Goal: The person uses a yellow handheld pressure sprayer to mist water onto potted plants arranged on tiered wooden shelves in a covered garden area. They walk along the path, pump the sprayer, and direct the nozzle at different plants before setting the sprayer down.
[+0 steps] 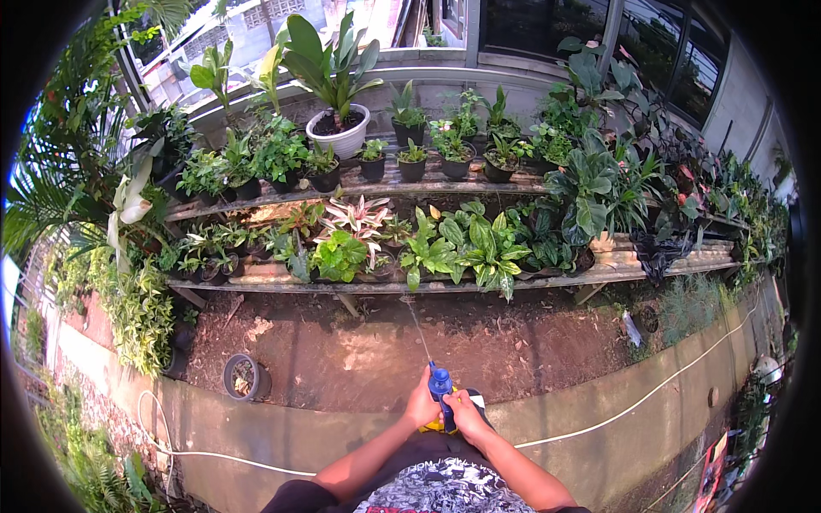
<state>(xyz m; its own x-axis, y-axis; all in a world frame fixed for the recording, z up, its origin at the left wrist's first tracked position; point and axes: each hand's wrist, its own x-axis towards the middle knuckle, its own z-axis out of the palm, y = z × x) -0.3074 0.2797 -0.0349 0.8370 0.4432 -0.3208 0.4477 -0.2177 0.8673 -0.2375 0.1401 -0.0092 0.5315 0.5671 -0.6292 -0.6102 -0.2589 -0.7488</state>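
A blue spray nozzle head (440, 381) on a yellow bottle (433, 424) is held between both hands close to the waist. My left hand (422, 401) wraps it from the left side, my right hand (467, 413) from the right, at the dark blue handle. A thin jet of water (418, 326) leaves the tip and points at the lower shelf (378, 286). Leafy potted plants stand there, among them a pink-leaved plant (356, 221) and a green-and-white variegated plant (492, 247).
An upper shelf (442, 186) carries small black pots and a large white pot (340, 131). On the ground are a grey pot (247, 378), a pale hose (609, 418) across the concrete path, and a plastic bottle (631, 328). Dense foliage borders both sides.
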